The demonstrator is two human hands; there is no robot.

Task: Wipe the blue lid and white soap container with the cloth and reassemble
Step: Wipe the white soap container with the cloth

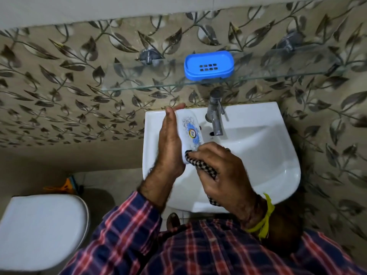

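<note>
My left hand (168, 143) holds the white soap container (190, 130) on edge over the sink, its printed blue and grey label facing right. My right hand (220, 167) grips a black-and-white checked cloth (202, 165) and presses it against the container's near end. The blue lid (208, 64), with a grid of small slots, rests alone on the glass shelf (139, 84) above the tap.
A white wall sink (274, 155) lies under both hands, with a steel tap (215, 116) at its back edge. A closed white toilet (41, 231) stands at lower left. Leaf-patterned tiles cover the wall.
</note>
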